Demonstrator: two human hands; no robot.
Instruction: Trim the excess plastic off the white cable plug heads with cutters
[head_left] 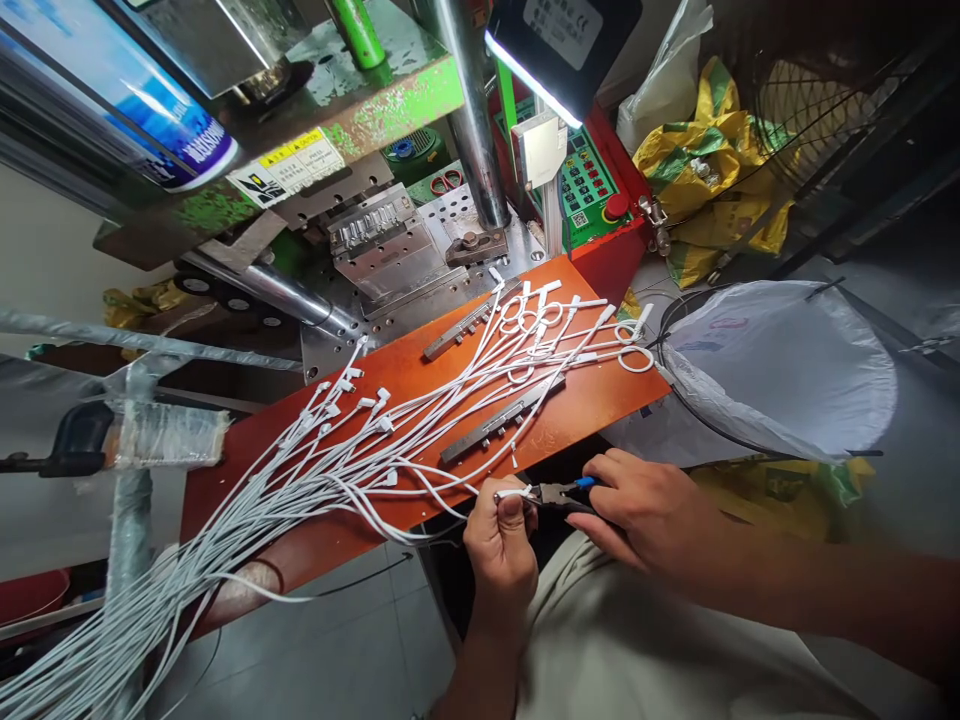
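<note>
My left hand (pixel 501 540) pinches the end of a white cable, its thumb and finger closed around the white connector (pixel 514 493). In my right hand (pixel 652 510) is a pair of pliers (pixel 556 495) with blue on the handle; the jaws meet the piece at my left fingertips. Whether the jaws are fully closed is too small to tell. Just beyond my hands, a large bundle of white cables (pixel 285 510) lies across the orange-brown board (pixel 600 385), with white plugs and loops at its right end. Two dark metal bars (pixel 502 420) with small pegs lie among the cables.
Behind the board stands a press with a green plate (pixel 405 105) and a metal mould (pixel 382 245). A lit lamp (pixel 566 50) hangs over a red control box (pixel 622 260). To the right is a hoop with a white bag (pixel 787 370); a wrapped post (pixel 131 530) stands left.
</note>
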